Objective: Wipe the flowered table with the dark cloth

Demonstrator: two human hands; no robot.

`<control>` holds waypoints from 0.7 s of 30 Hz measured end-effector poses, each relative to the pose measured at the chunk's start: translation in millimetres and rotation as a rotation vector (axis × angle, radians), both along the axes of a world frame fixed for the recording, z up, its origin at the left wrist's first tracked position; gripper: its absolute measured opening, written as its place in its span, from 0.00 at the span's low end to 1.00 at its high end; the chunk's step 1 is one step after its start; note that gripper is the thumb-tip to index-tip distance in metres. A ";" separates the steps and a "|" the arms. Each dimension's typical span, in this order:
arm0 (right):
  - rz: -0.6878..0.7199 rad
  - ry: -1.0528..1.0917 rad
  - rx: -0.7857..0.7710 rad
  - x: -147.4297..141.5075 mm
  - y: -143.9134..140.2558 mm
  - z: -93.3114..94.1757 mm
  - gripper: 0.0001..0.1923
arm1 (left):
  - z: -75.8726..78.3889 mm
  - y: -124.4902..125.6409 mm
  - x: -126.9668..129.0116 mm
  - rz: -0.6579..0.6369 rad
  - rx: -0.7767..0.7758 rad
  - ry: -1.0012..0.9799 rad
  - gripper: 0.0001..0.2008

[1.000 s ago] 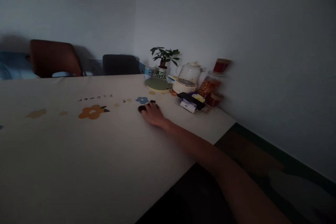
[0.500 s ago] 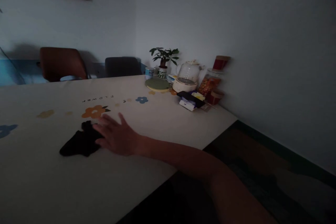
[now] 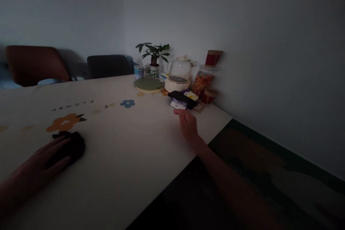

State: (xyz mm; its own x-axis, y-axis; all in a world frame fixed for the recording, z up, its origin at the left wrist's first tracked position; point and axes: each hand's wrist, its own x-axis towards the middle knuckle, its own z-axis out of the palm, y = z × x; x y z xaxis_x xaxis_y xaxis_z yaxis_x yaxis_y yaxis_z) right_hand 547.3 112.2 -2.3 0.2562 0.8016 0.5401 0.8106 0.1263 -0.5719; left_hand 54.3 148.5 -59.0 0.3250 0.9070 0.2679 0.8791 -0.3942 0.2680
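A small crumpled black cloth item point(image 3: 78, 144) lies on the table beside the orange printed flower; its exact kind is too dark to tell. My left hand point(image 3: 40, 163) comes in from the left edge and rests on the cloth, fingers stretched out flat over it. Farther right, my right hand point(image 3: 188, 125) is above the table just in front of a white and purple tissue pack point(image 3: 178, 105). Its fingers are curled in, and whatever they may hold is hidden. A black phone-like slab point(image 3: 183, 98) lies on top of the pack.
Along the wall stand a glass kettle point(image 3: 179, 73), a jar of orange-red food point(image 3: 201, 81), red containers point(image 3: 208, 96), a potted plant point(image 3: 154, 57), a blue-white can point(image 3: 139, 72) and a round green mat point(image 3: 148, 84). Chairs point(image 3: 35, 64) stand behind the white tablecloth point(image 3: 121, 158).
My right hand has moved right, off the black cloth, and its fingers have curled. My left hand has come into view onto the cloth. The view has turned slightly right.
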 end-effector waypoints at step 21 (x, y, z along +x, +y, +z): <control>-0.120 0.848 0.410 18.2 -3.0 -0.5 0.20 | 54.1 55.6 399.2 -0.637 -0.044 0.025 0.20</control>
State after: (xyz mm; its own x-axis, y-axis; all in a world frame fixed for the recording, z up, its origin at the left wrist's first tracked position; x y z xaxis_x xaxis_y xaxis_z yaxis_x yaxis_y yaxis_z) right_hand 565.4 109.1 -2.8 0.7608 0.5336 0.3694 0.1658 0.3906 -0.9055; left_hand 453.4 204.1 -5.0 0.8098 0.5437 0.2204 0.4821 -0.8308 0.2782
